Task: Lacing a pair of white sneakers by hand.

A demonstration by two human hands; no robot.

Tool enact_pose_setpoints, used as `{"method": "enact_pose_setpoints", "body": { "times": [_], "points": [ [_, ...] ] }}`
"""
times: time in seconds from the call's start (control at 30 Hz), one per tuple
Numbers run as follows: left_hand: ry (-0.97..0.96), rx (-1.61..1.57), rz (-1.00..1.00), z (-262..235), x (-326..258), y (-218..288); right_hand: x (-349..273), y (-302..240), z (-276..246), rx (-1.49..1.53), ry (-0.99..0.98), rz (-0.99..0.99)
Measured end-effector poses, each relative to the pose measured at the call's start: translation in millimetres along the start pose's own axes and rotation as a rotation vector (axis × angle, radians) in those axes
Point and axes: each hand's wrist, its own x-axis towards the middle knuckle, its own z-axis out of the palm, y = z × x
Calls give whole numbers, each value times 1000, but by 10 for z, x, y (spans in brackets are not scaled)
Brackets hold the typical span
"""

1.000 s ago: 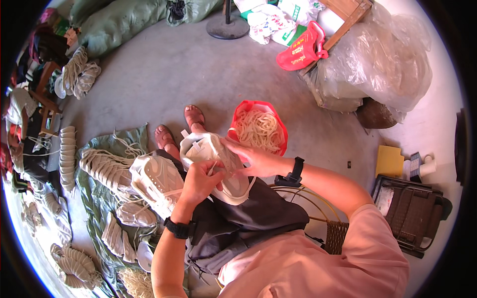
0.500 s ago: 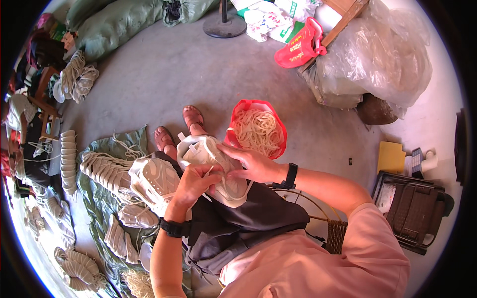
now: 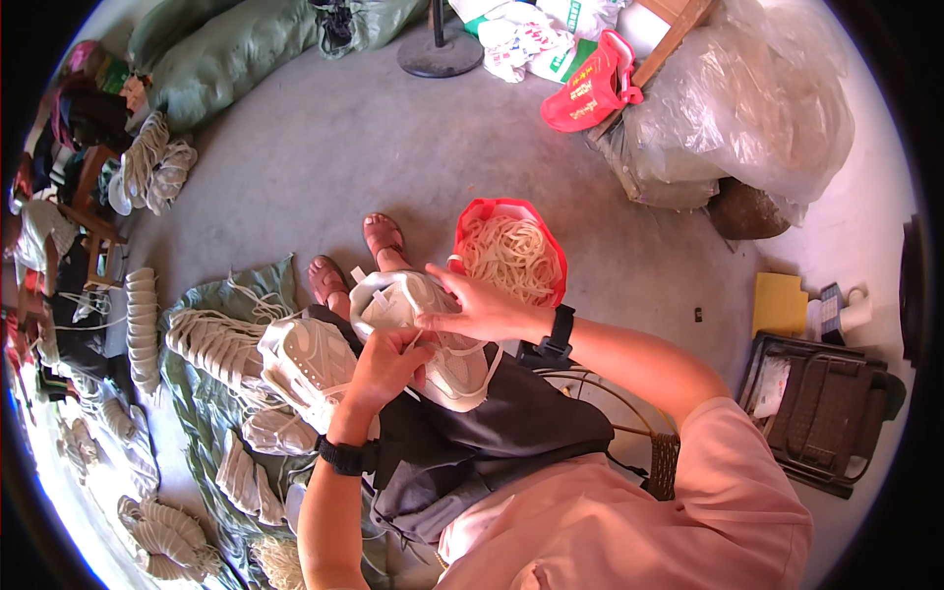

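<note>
white shoe (image 3: 433, 334) x1 on lap, held by both hands | left hand (image 3: 385, 366) fingers pinching lace at shoe's near side | right hand (image 3: 474, 307) fingers curled onto shoe top | second shoe (image 3: 307, 362) x1 just left | red bag of laces (image 3: 511, 254) x1 beyond shoe

Sunlit grey concrete floor (image 3: 324, 147) spreads toward twelve o'clock, with green sacks (image 3: 236, 59) at eleven, a round stand base (image 3: 440, 54) at twelve, clear plastic bags (image 3: 747, 108) at one, and a dark plastic crate (image 3: 826, 413) at three.
</note>
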Motion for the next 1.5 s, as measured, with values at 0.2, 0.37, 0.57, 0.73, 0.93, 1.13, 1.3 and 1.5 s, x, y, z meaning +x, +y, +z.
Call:
{"method": "enact_pose_setpoints", "body": {
  "times": [0.2, 0.37, 0.57, 0.73, 0.93, 1.13, 1.3, 1.5],
  "points": [
    [9, 53, -24, 52, -35, 63, 39, -120, -79, -97, -59, -25],
    [6, 117, -18, 141, -74, 111, -149, -523, -199, -170, -101, 83],
    [-11, 249, -21, 120, -147, 145, -226, -428, 41, -241, 128, -205],
    [-93, 172, 8, 51, -220, 134, -328, -626, 90, -270, 114, -190],
    [-78, -29, 48, 57, -309, 148, -382, -718, 180, -325, 117, -212],
    [-44, 178, 19, -35, -300, -55, -377, -643, 212, -212, 97, -182],
    [43, 169, 70, 57, -381, 16, -422, -679, 220, -242, 74, -209],
    [-23, 175, 68, 54, -417, 123, -484, -690, 215, -202, 81, -199]
  ]
}}
